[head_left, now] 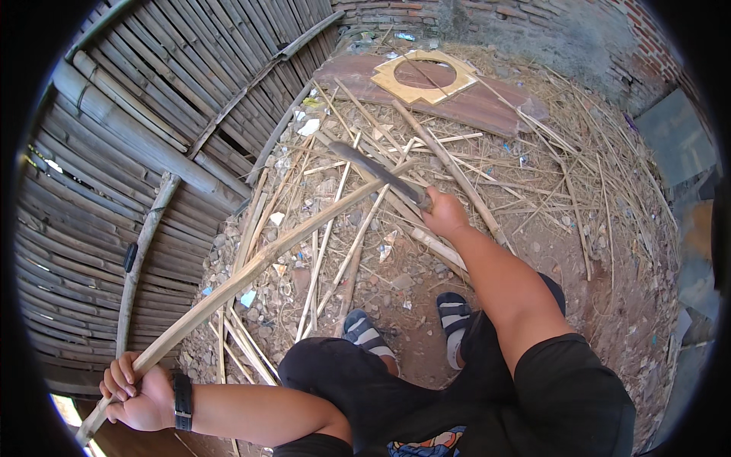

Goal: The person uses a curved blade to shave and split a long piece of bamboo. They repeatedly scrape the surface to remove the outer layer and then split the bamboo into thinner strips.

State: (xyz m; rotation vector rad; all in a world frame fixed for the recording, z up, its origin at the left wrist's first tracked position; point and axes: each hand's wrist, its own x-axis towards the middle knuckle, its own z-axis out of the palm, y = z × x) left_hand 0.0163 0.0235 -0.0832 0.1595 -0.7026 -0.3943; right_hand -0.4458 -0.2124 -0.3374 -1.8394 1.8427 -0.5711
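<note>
My left hand (pixel 145 392), with a black watch on its wrist, is wrapped round the lower end of a long pale wooden pole (pixel 263 257). The pole slants up and away to the middle of the view. In my right hand (pixel 446 214) is the handle of a machete (pixel 373 167); the fingers are closed round it. Its dark, broad blade points to the far left and crosses the pole near the pole's far end. From this view I cannot tell whether blade and pole touch. Split bamboo sticks (pixel 324 244) lie on the ground beneath both.
A bamboo wall (pixel 99 236) with a thick crossbeam stands to the left. Far off, a yellowish board with a round hole (pixel 387 78) lies on a brown panel (pixel 350 75). Behind is a brick wall (pixel 525 34). Grey sheets (pixel 676 137) lean at the right. Stones and litter cover the ground.
</note>
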